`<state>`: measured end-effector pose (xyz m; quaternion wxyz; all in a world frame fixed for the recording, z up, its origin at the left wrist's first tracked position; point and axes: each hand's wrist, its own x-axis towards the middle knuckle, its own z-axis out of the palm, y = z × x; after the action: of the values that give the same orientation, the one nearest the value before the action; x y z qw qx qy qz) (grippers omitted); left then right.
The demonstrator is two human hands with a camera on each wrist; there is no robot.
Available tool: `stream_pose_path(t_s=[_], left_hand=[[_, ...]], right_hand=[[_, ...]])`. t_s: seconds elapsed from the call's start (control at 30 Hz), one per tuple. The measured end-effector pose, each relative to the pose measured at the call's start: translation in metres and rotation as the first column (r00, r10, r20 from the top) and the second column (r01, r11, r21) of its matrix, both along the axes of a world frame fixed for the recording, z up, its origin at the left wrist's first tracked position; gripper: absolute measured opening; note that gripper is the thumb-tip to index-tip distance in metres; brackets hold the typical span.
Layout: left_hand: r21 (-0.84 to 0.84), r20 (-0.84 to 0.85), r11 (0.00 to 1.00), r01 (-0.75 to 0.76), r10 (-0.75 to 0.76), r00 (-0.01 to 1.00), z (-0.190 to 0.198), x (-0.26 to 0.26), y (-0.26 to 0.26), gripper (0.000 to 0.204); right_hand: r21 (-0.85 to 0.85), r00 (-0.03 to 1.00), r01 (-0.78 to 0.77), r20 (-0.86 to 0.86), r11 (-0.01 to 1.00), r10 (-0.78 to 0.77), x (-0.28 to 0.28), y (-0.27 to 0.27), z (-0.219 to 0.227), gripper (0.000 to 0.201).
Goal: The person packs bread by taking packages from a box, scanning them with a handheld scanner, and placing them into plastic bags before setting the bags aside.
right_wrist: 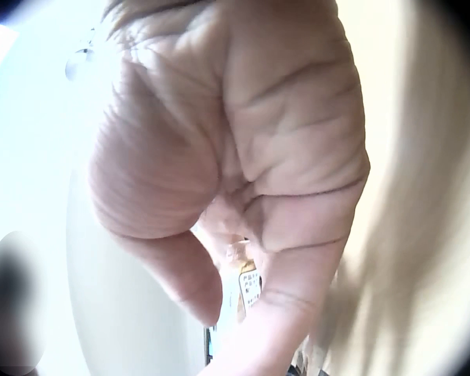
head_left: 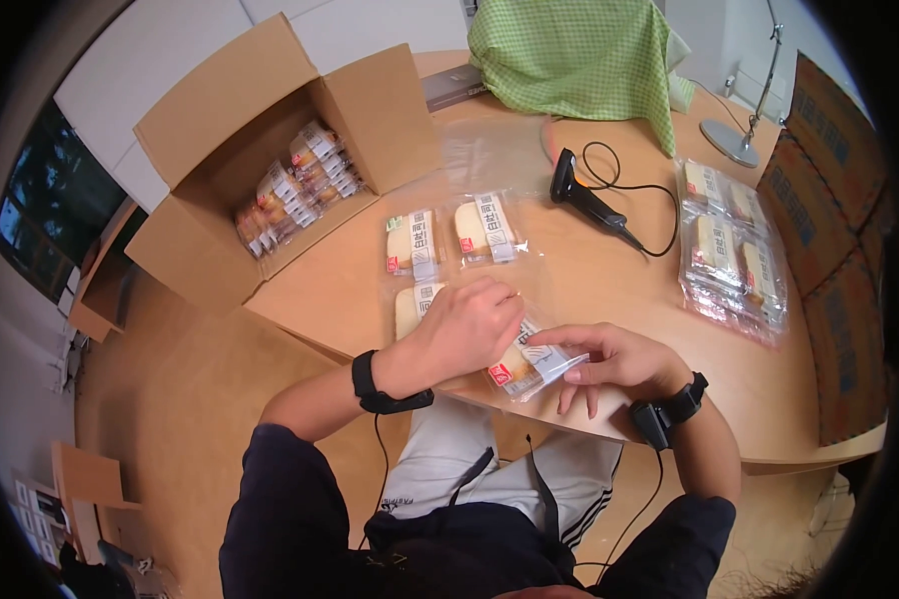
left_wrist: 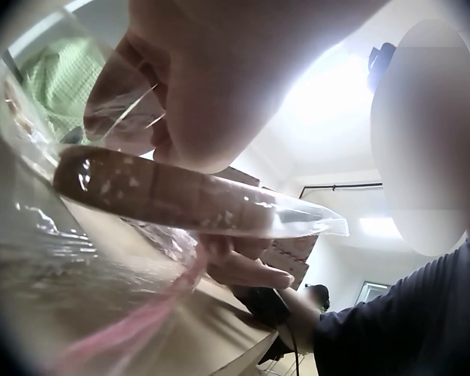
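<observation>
Four wrapped bread slices lie in a clear outer bag (head_left: 451, 278) at the table's front edge. My left hand (head_left: 474, 324) is curled over the lower pair, pinching clear film; its fingertips are mostly hidden in the head view. In the left wrist view, film runs from the left hand (left_wrist: 196, 86) above a tilted wrapped slice (left_wrist: 164, 192). My right hand (head_left: 614, 359) is at the right end of the lower right slice (head_left: 514, 369), index finger touching its wrapper, thumb apart near the corner. The right wrist view shows the right hand (right_wrist: 235, 157) with thumb and index finger spread.
An open cardboard box (head_left: 370, 120) with many wrapped pastries (head_left: 295, 190) stands at the back left. Behind the bag lies a black scanner (head_left: 594, 205) with its cable. Another filled bag (head_left: 734, 250) is on the right, beside brown cartons (head_left: 819, 240). A green checked cloth (head_left: 579, 60) and lamp base (head_left: 729, 143) are behind.
</observation>
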<state>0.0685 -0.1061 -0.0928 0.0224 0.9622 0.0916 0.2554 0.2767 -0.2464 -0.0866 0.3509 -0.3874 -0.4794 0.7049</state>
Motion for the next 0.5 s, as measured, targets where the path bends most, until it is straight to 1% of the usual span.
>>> stream_pose_path(t_s=[0.03,0.1,0.13,0.2,0.23,0.27,0.3,0.33,0.37,0.4,0.43,0.5], left_hand=[[-0.003,-0.014,1.000,-0.004,0.004,1.000,-0.001,-0.001,-0.002,0.012],[-0.004,-0.028,1.000,-0.011,0.011,1.000,-0.001,-0.005,-0.004,0.013],[-0.012,-0.051,1.000,-0.007,0.006,0.999,0.000,-0.007,-0.006,0.015],[-0.020,-0.072,1.000,-0.005,0.004,0.997,0.001,-0.010,-0.007,0.016],[-0.028,-0.061,1.000,-0.007,0.005,0.998,0.001,-0.011,-0.008,0.019],[-0.035,-0.050,0.999,-0.008,0.007,0.999,0.001,-0.013,-0.008,0.021],[-0.034,-0.049,0.999,-0.010,0.009,0.999,0.001,-0.014,-0.009,0.021],[-0.048,-0.030,0.999,-0.017,0.015,0.999,0.001,-0.015,-0.009,0.022],[-0.062,-0.011,0.998,-0.023,0.022,1.000,0.001,-0.017,-0.010,0.024],[-0.060,-0.009,0.998,-0.025,0.024,1.000,0.001,-0.018,-0.010,0.024],[-0.056,-0.020,0.998,-0.022,0.021,1.000,0.001,-0.019,-0.010,0.024],[-0.049,-0.030,0.999,-0.018,0.016,0.999,0.001,-0.021,-0.010,0.024]], right_hand=[[0.001,1.000,0.000,0.000,1.000,0.000,0.000,0.001,-0.001,0.050],[0.017,0.992,0.038,0.121,0.999,-0.040,-0.002,0.004,-0.002,0.042],[0.019,0.992,0.036,0.121,0.999,-0.038,-0.003,0.004,-0.003,0.042],[0.098,0.971,0.091,0.214,0.991,-0.110,-0.004,0.004,-0.004,0.033],[0.098,0.971,0.089,0.215,0.991,-0.109,-0.005,0.004,-0.005,0.033],[0.259,0.933,0.081,0.320,0.963,-0.165,-0.005,0.004,-0.007,0.032],[0.411,0.882,0.052,0.409,0.910,-0.235,-0.006,0.004,-0.009,0.031],[0.412,0.882,0.050,0.409,0.910,-0.234,-0.006,0.006,-0.014,0.031],[0.683,0.806,-0.045,0.456,0.729,-0.377,-0.005,0.008,-0.022,0.032],[0.863,0.728,-0.180,0.440,0.472,-0.526,-0.004,0.009,-0.027,0.033],[0.864,0.728,-0.183,0.440,0.469,-0.526,-0.006,0.009,-0.027,0.033],[0.844,0.572,-0.347,0.537,0.410,-0.621,-0.009,0.008,-0.026,0.031]])
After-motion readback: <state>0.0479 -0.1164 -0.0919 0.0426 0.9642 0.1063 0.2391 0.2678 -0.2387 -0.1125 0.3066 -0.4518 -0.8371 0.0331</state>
